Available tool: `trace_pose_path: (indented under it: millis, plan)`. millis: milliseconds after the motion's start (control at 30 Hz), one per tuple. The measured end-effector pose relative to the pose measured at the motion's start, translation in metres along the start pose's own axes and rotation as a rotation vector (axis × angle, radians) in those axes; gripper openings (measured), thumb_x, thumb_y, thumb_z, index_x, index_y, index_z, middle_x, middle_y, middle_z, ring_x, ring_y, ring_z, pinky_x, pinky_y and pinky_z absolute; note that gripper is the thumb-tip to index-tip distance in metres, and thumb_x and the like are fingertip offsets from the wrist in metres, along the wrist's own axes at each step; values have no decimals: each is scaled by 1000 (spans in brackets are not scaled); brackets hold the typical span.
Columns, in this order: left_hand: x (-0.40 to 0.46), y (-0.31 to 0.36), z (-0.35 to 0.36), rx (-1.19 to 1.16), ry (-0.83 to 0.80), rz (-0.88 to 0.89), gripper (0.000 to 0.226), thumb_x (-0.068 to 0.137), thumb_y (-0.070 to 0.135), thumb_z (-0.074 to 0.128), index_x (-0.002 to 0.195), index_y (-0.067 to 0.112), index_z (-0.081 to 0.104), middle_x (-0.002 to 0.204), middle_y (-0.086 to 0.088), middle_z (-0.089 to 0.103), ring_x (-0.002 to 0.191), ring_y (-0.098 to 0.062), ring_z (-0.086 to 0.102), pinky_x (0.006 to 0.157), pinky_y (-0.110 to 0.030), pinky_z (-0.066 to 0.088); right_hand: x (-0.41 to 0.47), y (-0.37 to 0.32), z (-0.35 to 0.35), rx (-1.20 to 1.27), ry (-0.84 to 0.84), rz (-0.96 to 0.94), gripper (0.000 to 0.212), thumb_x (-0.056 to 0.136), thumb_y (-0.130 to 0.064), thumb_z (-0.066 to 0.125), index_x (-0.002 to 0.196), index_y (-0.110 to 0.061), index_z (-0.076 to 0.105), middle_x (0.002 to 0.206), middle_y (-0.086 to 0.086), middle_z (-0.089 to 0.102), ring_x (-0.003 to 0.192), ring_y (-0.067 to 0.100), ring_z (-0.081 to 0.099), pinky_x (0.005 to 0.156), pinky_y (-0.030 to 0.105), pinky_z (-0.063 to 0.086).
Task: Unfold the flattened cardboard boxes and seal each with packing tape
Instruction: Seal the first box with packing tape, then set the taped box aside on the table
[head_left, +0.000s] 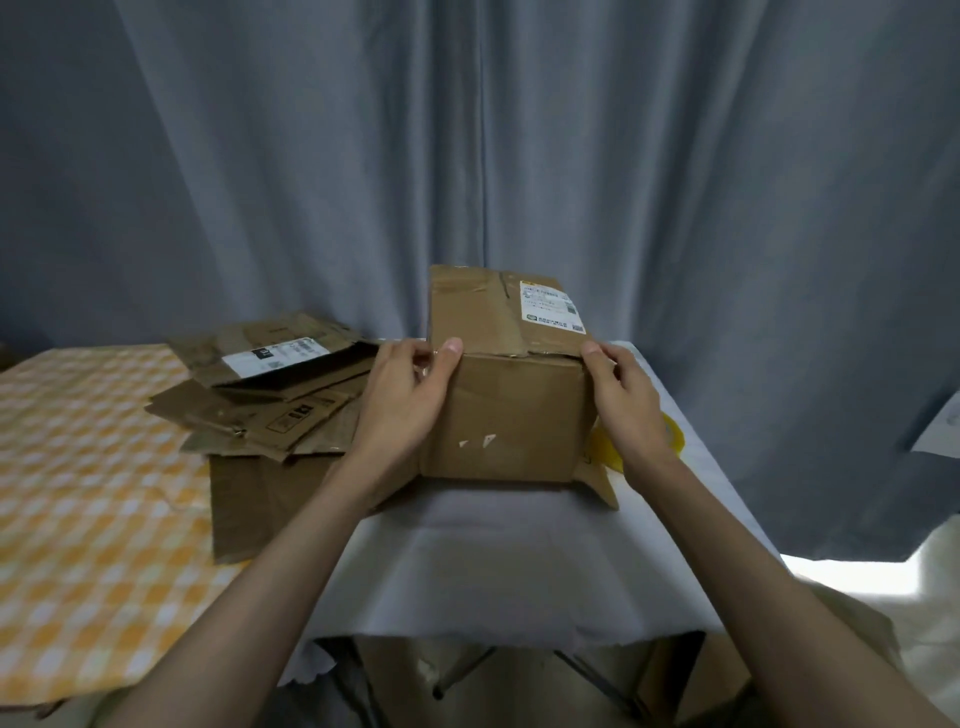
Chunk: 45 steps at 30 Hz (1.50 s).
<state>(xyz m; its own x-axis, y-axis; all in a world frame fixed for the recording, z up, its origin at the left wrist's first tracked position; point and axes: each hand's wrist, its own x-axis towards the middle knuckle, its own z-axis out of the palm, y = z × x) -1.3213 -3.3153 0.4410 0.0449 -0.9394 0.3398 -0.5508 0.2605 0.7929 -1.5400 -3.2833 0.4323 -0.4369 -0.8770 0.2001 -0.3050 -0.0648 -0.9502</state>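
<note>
On the white-covered tabletop, in front of the grey curtain, stood an erected cardboard box with a shipping label on its top panel. The left hand gripped the box's near left corner, thumb curled over the top edge and palm against the left side. The right hand held the near right corner the same way, thumb on the top edge and fingers hidden down the right side. Both grips were thus pressed onto the box rather than spread free.

Left of the box lay a stack of flattened cardboard boxes, partly on a yellow checked cloth. Just right of the box, behind the right wrist, a yellow tape roll showed.

The box looked empty and light, its worn, creased board stiff along edges but likely to buckle on open panels. Corners and folded edges seemed the soundest hold; loose flaps at its base would probably flex if grabbed.
</note>
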Motion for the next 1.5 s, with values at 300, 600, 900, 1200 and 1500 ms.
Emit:
trace_pose_path:
  millis: [300,600,900,1200,1500]
  plan:
    - [41,96,-6,235,198,310,52,101,47,37,134,13,58,126,-16,53,120,-37,43,106,-42,32,-7,-15,3,374,-52,151,38,101,-39,48,124,-10,58,110,8,68,84,15,72,75,40,62]
    - [16,52,55,574,-68,626,46,98,43,50,130,12,58,129,-10,52,118,-32,44,103,-39,31,-18,39,7,84,-453,391,23,101,-18,47,99,-9,69,94,10,69,82,20,62,77,30,54]
    - [-78,-15,68,16,126,524,9,90,13,65,99,11,66,102,-1,61,98,-16,55,87,-24,43,3,3,3,-330,-193,-428,38,88,-39,69,121,-22,66,127,-3,60,116,14,55,96,30,46]
    - [-117,-52,72,-141,-72,-105,10,96,22,61,94,17,69,90,6,69,86,-5,61,74,-18,43,4,30,-4,-597,-206,-532,46,87,-27,73,129,-15,61,127,6,60,116,27,54,95,34,43]
    - [-86,-25,103,-668,-274,-500,49,89,29,74,131,16,54,124,8,63,97,3,59,77,-13,47,-5,85,-58,-327,-39,-288,47,87,-11,71,133,-17,63,105,3,66,99,18,59,82,1,33]
